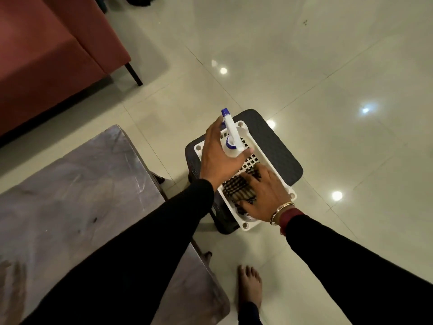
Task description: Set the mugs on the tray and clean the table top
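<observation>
Just now both hands are down in a white slotted basket (pixel 243 130) that sits on a dark stool (pixel 276 146) beside the table (pixel 77 184). The left hand (pixel 219 152) is wrapped around the body of a spray bottle (pixel 230 134), fingers curled on it and the thumb across the front, its blue-tipped nozzle pointing away and up. The right hand (pixel 264 195) lies spread over a dark checked cloth (pixel 236 187) folded in the near end of the basket — fingers flat and pressing, not yet clearly gathered round it, so whether it truly has a grip I cannot tell.

No mugs and no tray show in this view; the grey table top appears bare, streaked and dull.

The risks, as I judge them: the basket is light and overhangs the stool's near edge, so pulling cloth and bottle up together could drag or tip it off. A cloth snagged in the slots would do the same. The bottle is held around its body, not its neck — a slack grip might let it slide, and a knocked trigger could wet the glossy floor (pixel 328 66) near the bare foot (pixel 249 285).
</observation>
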The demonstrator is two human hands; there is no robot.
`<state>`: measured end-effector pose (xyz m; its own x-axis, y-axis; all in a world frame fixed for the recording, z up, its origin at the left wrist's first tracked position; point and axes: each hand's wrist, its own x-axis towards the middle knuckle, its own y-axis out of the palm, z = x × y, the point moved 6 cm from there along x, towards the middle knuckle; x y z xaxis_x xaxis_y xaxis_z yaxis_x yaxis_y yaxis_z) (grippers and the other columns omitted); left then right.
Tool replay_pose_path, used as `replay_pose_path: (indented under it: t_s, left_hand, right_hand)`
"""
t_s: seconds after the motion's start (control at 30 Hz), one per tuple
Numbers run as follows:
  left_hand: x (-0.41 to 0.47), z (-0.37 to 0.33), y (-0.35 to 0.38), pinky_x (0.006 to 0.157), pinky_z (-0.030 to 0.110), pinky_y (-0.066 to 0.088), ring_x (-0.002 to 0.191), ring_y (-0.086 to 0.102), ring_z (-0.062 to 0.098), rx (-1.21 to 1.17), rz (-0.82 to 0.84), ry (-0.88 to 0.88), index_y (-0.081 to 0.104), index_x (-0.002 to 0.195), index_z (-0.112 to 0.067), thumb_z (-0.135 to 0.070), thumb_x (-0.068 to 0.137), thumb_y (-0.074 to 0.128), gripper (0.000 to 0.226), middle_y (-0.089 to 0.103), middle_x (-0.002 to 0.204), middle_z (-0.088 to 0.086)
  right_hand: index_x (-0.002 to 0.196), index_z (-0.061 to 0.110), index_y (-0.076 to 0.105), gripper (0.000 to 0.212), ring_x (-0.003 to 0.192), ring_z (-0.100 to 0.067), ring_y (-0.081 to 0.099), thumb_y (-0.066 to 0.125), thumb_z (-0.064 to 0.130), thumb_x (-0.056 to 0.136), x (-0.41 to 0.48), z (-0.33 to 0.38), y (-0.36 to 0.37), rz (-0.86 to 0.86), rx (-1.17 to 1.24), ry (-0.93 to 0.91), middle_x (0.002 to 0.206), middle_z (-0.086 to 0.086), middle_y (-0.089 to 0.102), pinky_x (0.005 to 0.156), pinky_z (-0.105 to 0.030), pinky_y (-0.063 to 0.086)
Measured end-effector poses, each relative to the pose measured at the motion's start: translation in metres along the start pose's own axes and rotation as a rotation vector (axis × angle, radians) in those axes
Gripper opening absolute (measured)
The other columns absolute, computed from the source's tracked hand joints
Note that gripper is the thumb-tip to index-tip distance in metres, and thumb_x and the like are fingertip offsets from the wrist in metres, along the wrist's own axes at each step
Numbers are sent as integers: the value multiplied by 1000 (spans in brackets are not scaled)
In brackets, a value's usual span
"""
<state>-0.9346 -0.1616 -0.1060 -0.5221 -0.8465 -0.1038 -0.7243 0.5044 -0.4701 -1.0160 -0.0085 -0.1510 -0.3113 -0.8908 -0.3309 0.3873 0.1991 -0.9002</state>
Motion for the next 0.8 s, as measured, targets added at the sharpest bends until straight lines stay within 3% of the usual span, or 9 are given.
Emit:
replay_pose_path:
  t_s: [0.1, 0.23, 0.3, 0.43, 0.53, 0.63, 0.7, 0.77, 0.8]
  left_hand:
    - [11, 2, 5, 81, 1, 49, 101, 56, -25, -12, -84, -10, 37, 146, -34, -39, 80, 85, 82, 57, 116, -32]
    - [19, -2, 12, 81, 9, 52, 95, 68, 4, -77, -97, -6, 38, 147, -30, -20, 92, 72, 65, 63, 103, -18]
    - [18, -10, 9, 83, 8, 49, 93, 67, 9, -113, -121, 18, 44, 145, -22, -15, 94, 72, 59, 62, 98, -12]
    - [-1, -30, -25, 84, -3, 38, 93, 56, 2, 8, -235, 122, 50, 141, -14, -21, 89, 73, 57, 60, 116, 1]
    - [-38, -31, -66, 92, 5, 41, 104, 56, 6, 32, -285, 175, 50, 137, -24, -24, 86, 70, 56, 53, 121, 2]
    - [-90, -10, -126, 93, 34, 55, 101, 63, 26, 2, -448, 126, 50, 128, -37, -15, 84, 76, 55, 54, 119, 3]
    - [-121, 7, -159, 90, 45, 57, 99, 62, 27, 29, -528, 58, 55, 126, -31, -20, 84, 75, 48, 53, 115, 4]
    - [-153, 22, -187, 91, 47, 57, 103, 63, 29, 65, -570, -4, 57, 125, -31, -19, 81, 76, 49, 53, 115, 7]
    - [-168, 28, -199, 95, 43, 56, 107, 64, 27, 54, -582, -44, 56, 125, -42, -15, 79, 77, 57, 54, 118, 9]
  right_hand:
    - [151, 28, 45, 90, 141, -38, 32, 54, 71, 72, 2, 1, 4, 20, -90, -71, 156, -12, 35, 113, -53, 38]
    - [152, 35, 44, 82, 132, -43, 37, 47, 69, 77, 8, 6, 7, 71, -197, -98, 152, -13, 40, 108, -57, 41]
    - [147, 35, 53, 68, 124, -43, 43, 54, 54, 82, 11, 7, 3, 39, -184, -105, 146, -15, 48, 103, -57, 45]
    - [132, 21, 68, 49, 115, -42, 52, 68, 28, 84, 13, 7, -10, -93, -25, -90, 133, -16, 61, 93, -58, 51]
    - [137, 14, 63, 51, 126, -41, 51, 69, 25, 88, 18, 8, -25, -194, 122, -48, 139, -16, 58, 102, -59, 47]
    - [143, 7, 56, 57, 140, -47, 40, 66, 2, 87, 28, 48, -38, -273, 296, -190, 148, -23, 47, 115, -64, 34]
    - [146, 4, 52, 59, 147, -48, 29, 57, 0, 87, 36, 86, -46, -262, 345, -288, 155, -24, 40, 122, -61, 24]
    - [146, 1, 51, 59, 151, -47, 24, 56, -5, 87, 47, 134, -47, -212, 360, -377, 158, -25, 36, 124, -57, 21]
    - [145, -1, 51, 59, 151, -47, 25, 57, -8, 87, 53, 158, -45, -186, 368, -409, 158, -25, 36, 124, -56, 21]
